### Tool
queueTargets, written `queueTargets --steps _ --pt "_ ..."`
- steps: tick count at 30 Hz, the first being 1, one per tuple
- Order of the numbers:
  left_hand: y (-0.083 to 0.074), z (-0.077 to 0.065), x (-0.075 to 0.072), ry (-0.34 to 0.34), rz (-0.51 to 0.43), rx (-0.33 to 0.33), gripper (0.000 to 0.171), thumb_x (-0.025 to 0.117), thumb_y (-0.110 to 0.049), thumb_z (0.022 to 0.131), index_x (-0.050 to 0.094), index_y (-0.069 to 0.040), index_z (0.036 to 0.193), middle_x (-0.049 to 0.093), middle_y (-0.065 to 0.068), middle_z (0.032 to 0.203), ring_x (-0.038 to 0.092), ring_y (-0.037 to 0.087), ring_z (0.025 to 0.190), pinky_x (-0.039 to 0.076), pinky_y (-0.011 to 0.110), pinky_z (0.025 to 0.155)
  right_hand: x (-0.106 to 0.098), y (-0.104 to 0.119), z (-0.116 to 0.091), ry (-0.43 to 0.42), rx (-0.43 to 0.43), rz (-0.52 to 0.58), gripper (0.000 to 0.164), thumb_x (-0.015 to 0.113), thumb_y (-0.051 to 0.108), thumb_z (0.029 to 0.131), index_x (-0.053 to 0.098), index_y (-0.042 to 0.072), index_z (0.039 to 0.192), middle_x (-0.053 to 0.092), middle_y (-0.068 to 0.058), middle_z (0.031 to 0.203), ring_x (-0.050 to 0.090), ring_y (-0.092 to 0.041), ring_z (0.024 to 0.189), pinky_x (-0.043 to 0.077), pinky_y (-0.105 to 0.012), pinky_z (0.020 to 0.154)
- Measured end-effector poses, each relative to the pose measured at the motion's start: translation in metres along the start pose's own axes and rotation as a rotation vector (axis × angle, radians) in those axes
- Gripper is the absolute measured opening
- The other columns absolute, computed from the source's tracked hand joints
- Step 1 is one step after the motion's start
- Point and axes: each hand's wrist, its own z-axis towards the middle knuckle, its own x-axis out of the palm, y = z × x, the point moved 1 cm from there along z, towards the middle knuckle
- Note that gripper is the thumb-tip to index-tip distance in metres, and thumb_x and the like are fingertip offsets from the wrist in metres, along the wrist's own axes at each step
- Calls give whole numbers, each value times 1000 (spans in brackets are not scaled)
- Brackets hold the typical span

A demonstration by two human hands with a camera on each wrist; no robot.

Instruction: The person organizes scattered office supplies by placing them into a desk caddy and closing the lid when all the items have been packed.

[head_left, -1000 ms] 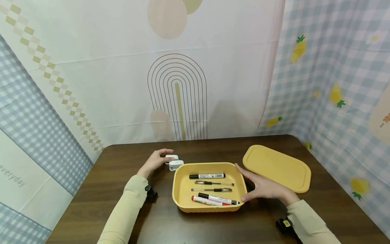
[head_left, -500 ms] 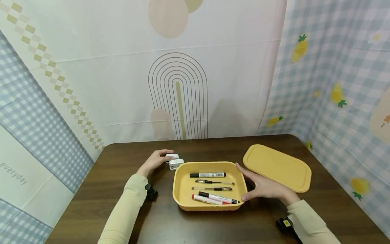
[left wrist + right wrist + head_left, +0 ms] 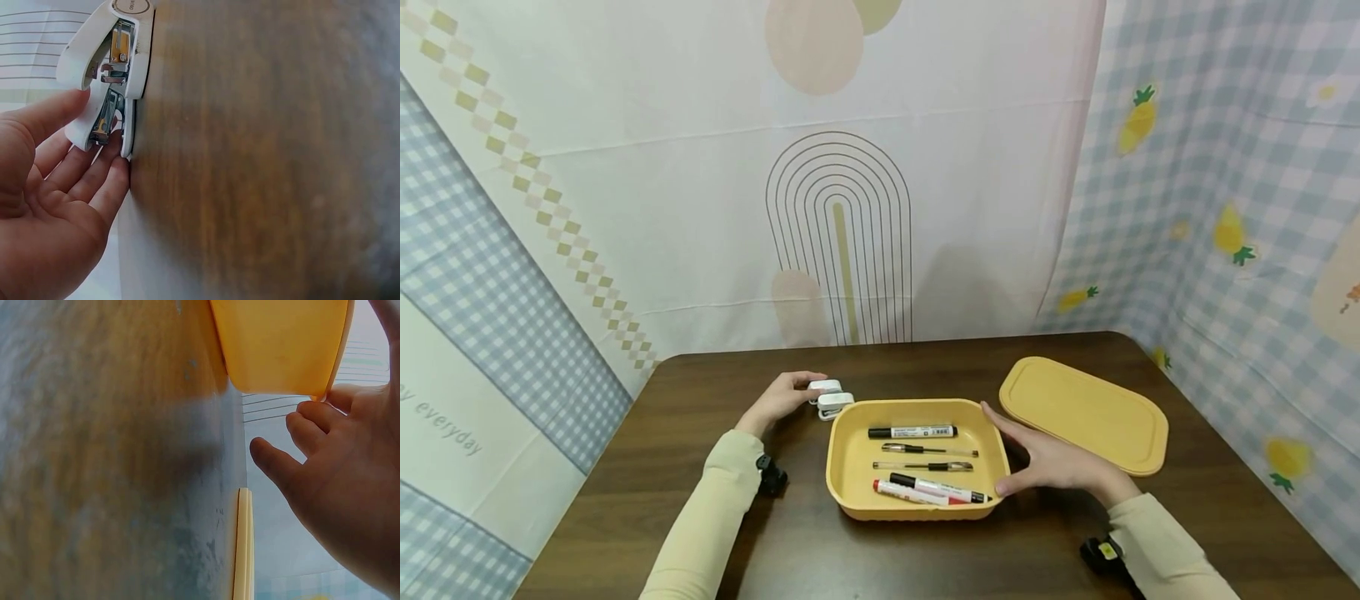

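Two white staplers sit side by side on the table, just past the box's back left corner. My left hand pinches the farther stapler between thumb and fingers, clearly seen in the left wrist view. My right hand spans the right end of a yellow plastic box, thumb and fingers spread and touching its rim. In the box lie a black marker, two gel pens, and, near the front, another black-capped marker beside a red-capped marker.
A yellow lid lies flat on the brown table, behind and right of the right hand. A patterned cloth hangs along the table's back edge. Dark wrist cameras are strapped on both sleeves.
The view shifts very slightly with the head. Both hands, the staplers and the box stay practically where they were.
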Motion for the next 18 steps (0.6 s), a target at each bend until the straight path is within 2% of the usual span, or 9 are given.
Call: queueTargets --steps 4,11,18 --pt "1 -1 1 3 -9 -23 34 66 -8 97 66 3 129 64 20 130 58 25 113 48 31 88 1 -1 0 10 3 19 111 83 31 85 5 19 164 8 -6 168 17 -33 149 27 -62 111" --pt "-3 1 1 -17 12 12 32 66 -8 97 67 3 127 64 21 129 60 28 113 50 33 89 1 -3 1 -8 -6 25 112 83 29 84 5 20 164 10 -8 168 16 -33 149 26 -62 112" --pt "-3 -1 1 -22 -9 -4 35 67 -6 95 65 5 129 64 22 129 60 29 116 51 32 89 0 -3 1 -1 -9 20 113 83 31 84 4 20 164 8 -7 168 16 -33 149 25 -63 112"
